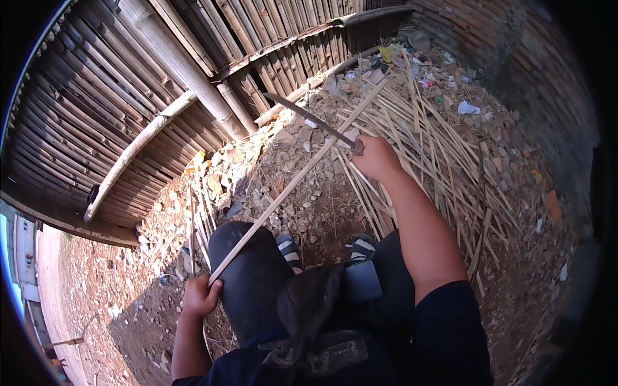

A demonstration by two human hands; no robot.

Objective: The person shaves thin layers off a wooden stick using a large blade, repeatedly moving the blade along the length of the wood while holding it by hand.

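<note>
My left hand [201,296] is closed round the near end of a long, pale bamboo strip [277,204], beside my left knee. From there the strip slants up and away to the right, over my left thigh. My right hand [376,157] grips the handle of a long dark machete [299,110], its blade pointing to the far left. Blade and strip cross just left of my right fist; whether they touch, I cannot tell.
Many cut bamboo strips [444,174] lie heaped at the right, with several more by my left knee. A bamboo wall [103,109] stands at the left, a brick wall [547,96] at the right. Rubble and litter cover the ground. A dark flat rectangle [364,281] rests on my lap.
</note>
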